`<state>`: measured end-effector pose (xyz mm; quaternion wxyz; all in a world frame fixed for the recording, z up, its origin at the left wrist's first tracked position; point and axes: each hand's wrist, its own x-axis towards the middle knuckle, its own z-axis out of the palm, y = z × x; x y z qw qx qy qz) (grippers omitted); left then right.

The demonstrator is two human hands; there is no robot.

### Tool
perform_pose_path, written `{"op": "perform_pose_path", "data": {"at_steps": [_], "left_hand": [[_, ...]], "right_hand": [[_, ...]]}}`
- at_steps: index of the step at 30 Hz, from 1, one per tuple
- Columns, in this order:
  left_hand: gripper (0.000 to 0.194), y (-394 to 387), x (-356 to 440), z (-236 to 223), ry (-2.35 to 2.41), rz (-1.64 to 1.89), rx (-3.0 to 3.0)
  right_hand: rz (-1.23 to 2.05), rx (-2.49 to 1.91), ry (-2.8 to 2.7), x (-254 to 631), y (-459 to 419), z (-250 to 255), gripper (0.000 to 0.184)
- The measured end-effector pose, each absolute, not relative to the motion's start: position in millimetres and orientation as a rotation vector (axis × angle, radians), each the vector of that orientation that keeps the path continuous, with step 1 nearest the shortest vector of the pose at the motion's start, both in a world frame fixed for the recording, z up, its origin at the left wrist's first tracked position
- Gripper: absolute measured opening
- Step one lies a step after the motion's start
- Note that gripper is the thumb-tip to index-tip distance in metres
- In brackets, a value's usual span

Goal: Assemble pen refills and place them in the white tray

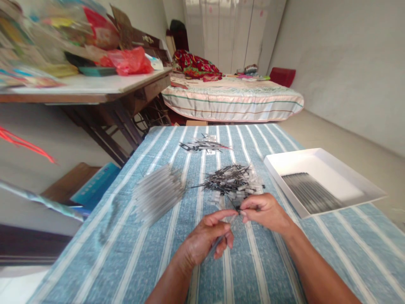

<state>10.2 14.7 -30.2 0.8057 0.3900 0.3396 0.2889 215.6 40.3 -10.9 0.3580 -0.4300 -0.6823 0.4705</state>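
My left hand [210,236] is closed around a slim greyish tube [216,245], which looks like a pen barrel and slants up toward my right hand. My right hand [264,211] pinches a small dark piece [238,208] at the tube's upper end; its exact kind is too small to tell. Just beyond my fingers lies a heap of small black and white parts with thin dark stems [232,179]. Left of it, a stack of clear, whitish tubes [160,192] rests on the striped cloth.
A white open box [357,194] at the right holds a row of dark-filled tubes [311,192]. Farther back on the blue striped tablecloth [126,253] is a smaller pile of thin dark pieces [202,145]. A cluttered desk [126,84] stands left, a bed [234,101] behind.
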Motion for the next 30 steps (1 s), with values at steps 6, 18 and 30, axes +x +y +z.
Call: {"op": "perform_pose_path", "data": {"at_steps": [6, 18, 30], "left_hand": [[0.051, 14.5, 11.0, -28.9, 0.735, 0.61, 0.834], [0.051, 15.7, 11.6, -29.3, 0.764, 0.597, 0.847], [0.045, 15.0, 11.9, -25.6, 0.793, 0.589, 0.867]], "right_hand": [[1.35, -1.078, -1.659, 213.4, 39.7, -12.8, 0.008], [1.5, -1.045, -1.542, 211.2, 41.6, -22.6, 0.012], [1.645, -0.987, -1.468, 207.1, 42.1, -23.2, 0.019]]}}
